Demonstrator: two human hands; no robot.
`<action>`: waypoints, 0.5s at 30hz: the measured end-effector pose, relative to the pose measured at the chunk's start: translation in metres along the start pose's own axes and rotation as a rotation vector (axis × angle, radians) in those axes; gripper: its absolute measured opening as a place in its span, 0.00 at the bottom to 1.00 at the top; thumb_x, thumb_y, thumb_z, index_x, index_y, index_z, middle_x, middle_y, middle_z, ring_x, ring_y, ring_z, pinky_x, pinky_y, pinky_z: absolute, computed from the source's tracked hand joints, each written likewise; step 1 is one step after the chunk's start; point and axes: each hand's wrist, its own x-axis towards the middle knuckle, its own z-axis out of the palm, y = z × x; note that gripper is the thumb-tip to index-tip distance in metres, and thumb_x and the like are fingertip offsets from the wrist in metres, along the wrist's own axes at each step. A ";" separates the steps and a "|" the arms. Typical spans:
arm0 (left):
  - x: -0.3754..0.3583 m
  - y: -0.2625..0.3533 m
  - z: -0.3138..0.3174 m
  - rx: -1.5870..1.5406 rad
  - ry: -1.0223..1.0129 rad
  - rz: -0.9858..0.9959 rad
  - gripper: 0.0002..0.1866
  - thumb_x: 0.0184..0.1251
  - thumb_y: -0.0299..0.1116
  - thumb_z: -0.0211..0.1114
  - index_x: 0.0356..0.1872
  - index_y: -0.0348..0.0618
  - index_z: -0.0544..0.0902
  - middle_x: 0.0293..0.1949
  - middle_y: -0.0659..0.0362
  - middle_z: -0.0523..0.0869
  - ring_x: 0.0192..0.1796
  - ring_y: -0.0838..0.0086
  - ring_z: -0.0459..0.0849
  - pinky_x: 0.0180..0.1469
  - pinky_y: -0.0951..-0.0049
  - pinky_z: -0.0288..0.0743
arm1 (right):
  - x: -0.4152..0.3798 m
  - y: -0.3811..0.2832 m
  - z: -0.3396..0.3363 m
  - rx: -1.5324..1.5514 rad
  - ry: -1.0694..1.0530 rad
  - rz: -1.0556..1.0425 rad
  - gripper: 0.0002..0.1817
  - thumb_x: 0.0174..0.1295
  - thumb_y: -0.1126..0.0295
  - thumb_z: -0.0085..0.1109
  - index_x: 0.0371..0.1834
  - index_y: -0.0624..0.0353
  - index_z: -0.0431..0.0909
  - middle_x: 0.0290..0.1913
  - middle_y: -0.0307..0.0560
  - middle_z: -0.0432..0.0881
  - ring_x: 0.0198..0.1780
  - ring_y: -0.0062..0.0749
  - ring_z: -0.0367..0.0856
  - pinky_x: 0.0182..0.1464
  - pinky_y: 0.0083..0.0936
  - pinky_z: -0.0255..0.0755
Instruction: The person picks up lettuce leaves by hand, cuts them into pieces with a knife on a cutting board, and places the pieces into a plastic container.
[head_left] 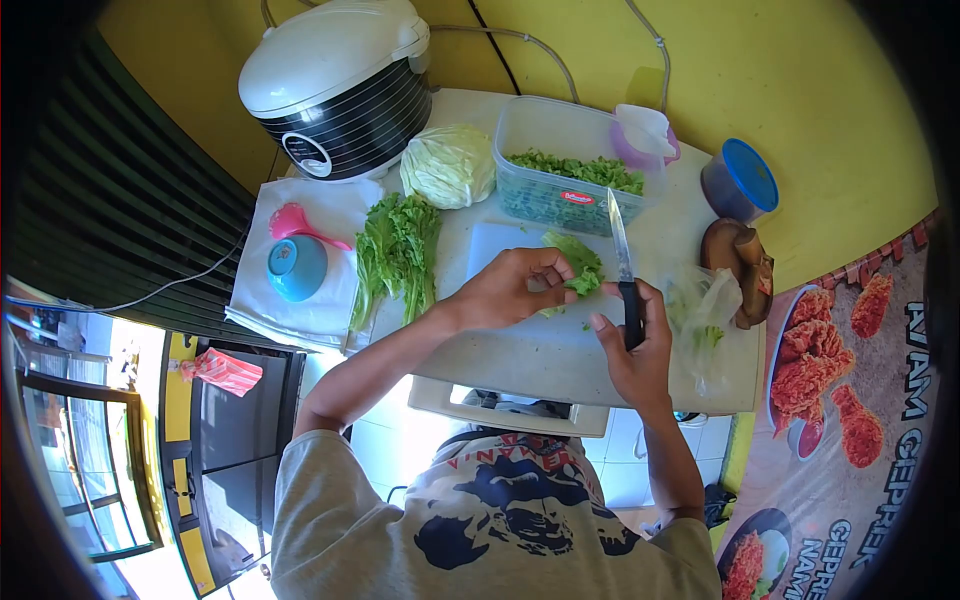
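Note:
My right hand (640,345) is closed round the black handle of a knife (620,240), its blade pointing up and away from me. Curled fingers of my left hand (520,285) touch the edge of a green lettuce leaf (578,262) above a pale cutting board (490,242); the fingertips meet at the leaf. Behind the board, a clear plastic box (520,205) holds chopped greens. A bunch of leafy lettuce (398,250) lies left of the board, with a pale cabbage (448,167) behind it.
A rice cooker (340,95) stands at the back left. A blue bowl (297,268) and pink ladle (290,222) rest on white cloth. To the right are a plastic bag (705,320), a blue-lidded tub (742,178) and a brown wooden object (728,250).

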 end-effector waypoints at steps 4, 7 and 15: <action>-0.015 0.003 -0.004 -0.099 -0.049 -0.052 0.12 0.74 0.28 0.73 0.52 0.34 0.84 0.37 0.62 0.86 0.41 0.80 0.82 0.48 0.74 0.77 | 0.008 -0.009 0.012 0.063 -0.075 0.053 0.31 0.65 0.66 0.77 0.67 0.62 0.72 0.51 0.43 0.88 0.25 0.10 0.66 0.27 0.14 0.64; -0.026 0.002 -0.007 -0.036 -0.041 -0.037 0.12 0.74 0.28 0.73 0.52 0.33 0.84 0.34 0.63 0.86 0.38 0.80 0.81 0.45 0.73 0.76 | 0.014 -0.003 0.026 0.092 -0.058 0.034 0.30 0.65 0.67 0.77 0.66 0.62 0.74 0.47 0.43 0.88 0.26 0.09 0.68 0.29 0.14 0.66; -0.050 0.009 -0.020 0.040 -0.025 -0.136 0.13 0.71 0.27 0.73 0.53 0.37 0.85 0.26 0.64 0.83 0.31 0.82 0.78 0.38 0.73 0.74 | 0.028 -0.013 0.033 0.217 -0.302 0.127 0.22 0.68 0.71 0.73 0.63 0.62 0.80 0.47 0.39 0.88 0.34 0.10 0.77 0.34 0.13 0.68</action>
